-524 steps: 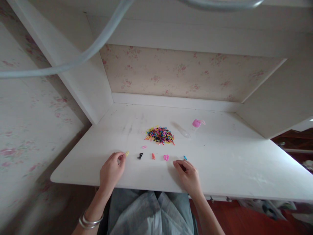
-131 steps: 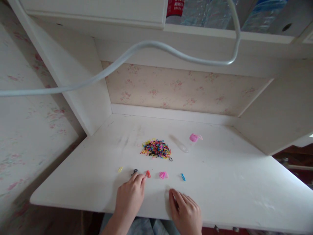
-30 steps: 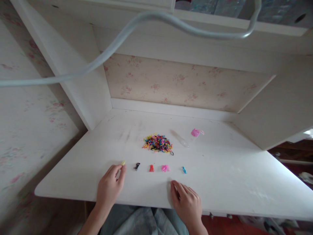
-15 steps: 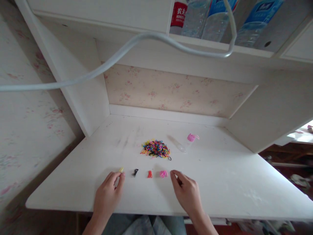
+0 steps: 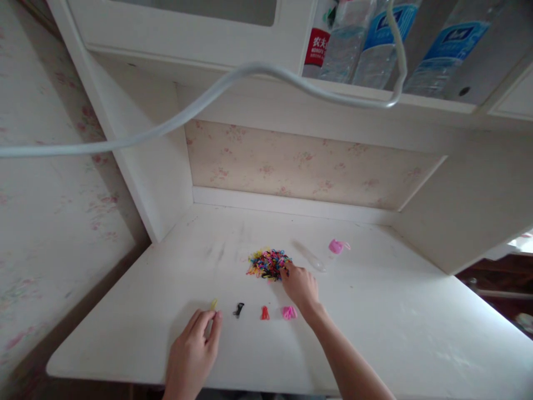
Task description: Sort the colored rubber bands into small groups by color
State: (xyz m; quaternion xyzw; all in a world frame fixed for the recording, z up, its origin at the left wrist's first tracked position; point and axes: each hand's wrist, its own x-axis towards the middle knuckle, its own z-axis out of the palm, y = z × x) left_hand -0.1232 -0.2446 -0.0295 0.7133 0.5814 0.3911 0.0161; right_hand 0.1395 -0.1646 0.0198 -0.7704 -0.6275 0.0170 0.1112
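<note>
My left hand [image 5: 192, 351] rests near the front left of the table, thumb and fingertips pinched on a small bunch of yellow rubber bands [image 5: 214, 304]. Reaching forward, my right hand [image 5: 300, 286] has its bent fingertips at the right edge of a mixed pile of colourful little rubber bands [image 5: 266, 263]. Whatever is between those fingertips is hidden. In a row to the right of my left hand lie a black bunch [image 5: 239, 310], a red bunch [image 5: 265, 313] and a pink bunch [image 5: 289, 313] of bands.
Behind my right hand lies a clear plastic container [image 5: 318, 263], with a pink cap [image 5: 338, 246] near it. A pale cable [image 5: 250, 69] crosses the upper view. Plastic bottles [image 5: 383, 44] stand on the shelf above the white table [image 5: 383, 322].
My right hand has moved forward and left from beside the pink bunch to the pile. My left hand still pinches the yellow bands. The view has shifted slightly.
</note>
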